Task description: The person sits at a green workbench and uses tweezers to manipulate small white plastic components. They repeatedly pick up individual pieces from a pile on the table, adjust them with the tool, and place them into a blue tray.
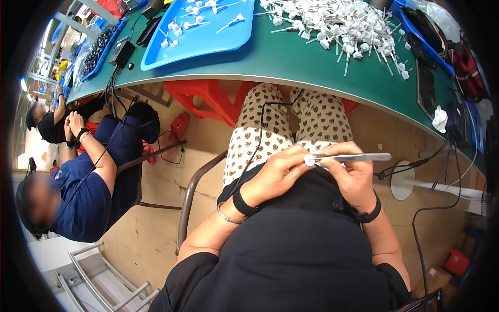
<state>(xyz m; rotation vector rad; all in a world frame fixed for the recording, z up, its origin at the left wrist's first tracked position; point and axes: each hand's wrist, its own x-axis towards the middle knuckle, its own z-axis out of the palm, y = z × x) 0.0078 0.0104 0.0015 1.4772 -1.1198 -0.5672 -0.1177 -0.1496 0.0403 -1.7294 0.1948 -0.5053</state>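
Observation:
Over my lap, my left hand (278,177) pinches a small white round-headed plastic part (310,161) between thumb and fingertips. My right hand (354,179) is closed around a pair of metal tweezers (369,156). The tweezers' blunt end sticks out to the right, while their tips meet the white part; exactly how they touch it is too small to tell. On the green table ahead lies a heap of similar white parts with thin stems (348,26). Left of the heap, a blue tray (223,44) holds several more of them.
The green table's edge (291,80) curves past my knees. Black cables hang on my right, near a white stand (402,179). At the table's right are a phone (425,86) and crumpled tissue (440,119). A person in navy (83,192) sits to my left, beside red stools.

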